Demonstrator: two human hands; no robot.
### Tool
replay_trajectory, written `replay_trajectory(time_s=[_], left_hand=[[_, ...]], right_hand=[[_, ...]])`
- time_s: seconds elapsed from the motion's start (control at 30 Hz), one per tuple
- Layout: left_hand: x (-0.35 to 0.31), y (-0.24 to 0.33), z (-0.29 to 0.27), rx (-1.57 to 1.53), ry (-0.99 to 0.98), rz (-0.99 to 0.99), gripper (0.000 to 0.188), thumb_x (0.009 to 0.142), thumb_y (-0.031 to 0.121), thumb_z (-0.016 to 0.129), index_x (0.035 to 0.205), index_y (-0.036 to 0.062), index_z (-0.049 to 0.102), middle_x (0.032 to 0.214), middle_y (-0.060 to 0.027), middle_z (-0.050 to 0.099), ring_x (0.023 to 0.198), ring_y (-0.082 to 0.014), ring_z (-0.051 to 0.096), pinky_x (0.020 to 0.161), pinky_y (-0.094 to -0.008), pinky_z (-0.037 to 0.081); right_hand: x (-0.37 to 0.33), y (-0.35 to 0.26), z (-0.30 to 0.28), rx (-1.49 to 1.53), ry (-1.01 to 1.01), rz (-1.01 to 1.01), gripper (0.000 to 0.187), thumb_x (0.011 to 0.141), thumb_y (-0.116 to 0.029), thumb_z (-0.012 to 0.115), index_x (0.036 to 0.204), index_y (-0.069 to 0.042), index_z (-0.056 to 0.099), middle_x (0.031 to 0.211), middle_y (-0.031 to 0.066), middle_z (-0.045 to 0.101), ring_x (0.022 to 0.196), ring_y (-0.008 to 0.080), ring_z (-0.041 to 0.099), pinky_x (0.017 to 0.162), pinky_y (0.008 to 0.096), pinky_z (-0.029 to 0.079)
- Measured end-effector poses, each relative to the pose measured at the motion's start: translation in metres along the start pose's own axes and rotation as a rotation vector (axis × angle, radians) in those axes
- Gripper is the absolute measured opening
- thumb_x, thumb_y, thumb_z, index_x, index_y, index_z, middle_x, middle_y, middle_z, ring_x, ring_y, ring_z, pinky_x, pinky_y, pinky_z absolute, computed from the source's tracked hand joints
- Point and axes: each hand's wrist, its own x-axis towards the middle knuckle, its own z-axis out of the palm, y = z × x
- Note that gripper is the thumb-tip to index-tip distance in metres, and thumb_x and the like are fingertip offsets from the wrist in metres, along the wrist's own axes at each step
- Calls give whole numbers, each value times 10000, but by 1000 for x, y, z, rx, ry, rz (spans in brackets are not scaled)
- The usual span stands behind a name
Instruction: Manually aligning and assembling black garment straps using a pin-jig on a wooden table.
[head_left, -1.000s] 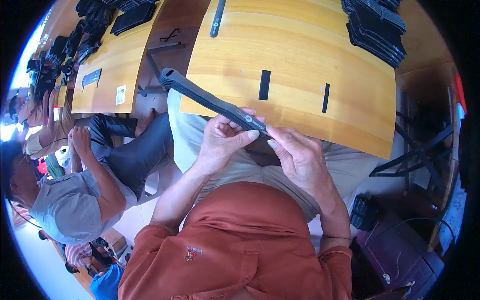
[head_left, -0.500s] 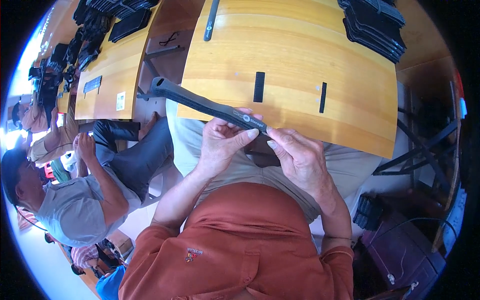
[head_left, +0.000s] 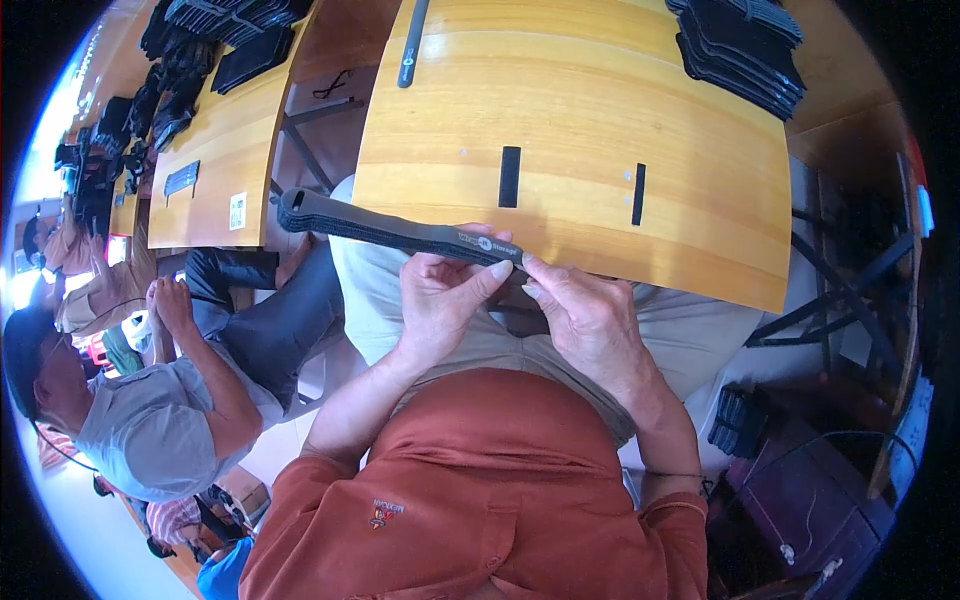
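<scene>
Just over the table's near edge I hold a bundle of dark grey straps (head_left: 375,226), several layers thick, with a slot in the far left end. My left hand (head_left: 438,308) is closed round the bundle near its right end, thumb on top and fingers behind. With thumb and forefinger, my right hand (head_left: 592,318) pinches the tip of that right end. The bundle points out to the left, past the table corner. A black strip (head_left: 510,177) and a narrower black strip (head_left: 639,194) lie on the wooden table (head_left: 450,130) beyond my hands.
One more grey strap (head_left: 411,45) lies at the table's far left. A stack of black straps (head_left: 740,60) sits at the far right corner. To the left, a person in a grey shirt (head_left: 160,420) sits by another table (head_left: 215,145). A dark purple cabinet (head_left: 810,500) stands low on the right.
The slotted left end of the strap bundle has dropped and swung a little left, so the bundle lies flatter. Both hands keep their hold near its right end.
</scene>
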Motion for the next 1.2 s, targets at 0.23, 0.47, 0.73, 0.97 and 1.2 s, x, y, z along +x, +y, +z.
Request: replay_trajectory(time_s=[0.23, 0.47, 0.73, 0.97, 1.2], left_hand=[[-10, -4, 9, 95, 102, 19, 365, 892, -82, 710, 1232, -26, 593, 1184, -136, 689, 1042, -149, 659, 886, -283, 567], [-11, -9, 13, 95, 150, 80, 344, 897, -80, 705, 1211, -14, 579, 1169, -115, 679, 1016, -139, 661, 856, -269, 573], [-16, -14, 12, 215, 129, 144, 363, 919, -55, 694, 1248, 0, 551, 1226, -121, 652, 1036, -137, 655, 865, -270, 574], [-18, -12, 8, 133, 106, 104, 349, 916, -51, 700, 1231, -3, 557, 1200, -125, 664, 1056, -145, 649, 878, -272, 565], [-8, 0, -14, 7, -150, -120, 315, 911, -24, 720, 1195, 7, 588, 1171, -110, 678, 1101, -167, 637, 966, -320, 522]], right_hand=[[-7, -1, 12, -149, 14, -24, 298, 873, -30, 681, 1168, 10, 659, 918, 173, 729, 763, 302, 731, 640, 414, 591], [-7, 1, 24, -66, 82, 38, 367, 836, -17, 669, 1200, 12, 638, 939, 165, 731, 747, 287, 730, 611, 404, 590], [-6, -6, 24, -358, 40, -29, 338, 859, -25, 680, 1194, 12, 653, 932, 193, 731, 763, 316, 732, 629, 415, 589], [-7, 7, 26, 6, 126, 14, 377, 809, 10, 692, 1184, -31, 679, 895, 153, 736, 747, 283, 732, 638, 409, 587], [-9, 18, 14, 89, 103, -129, 339, 841, 32, 697, 1173, -33, 687, 858, 133, 724, 720, 287, 721, 611, 396, 565]])
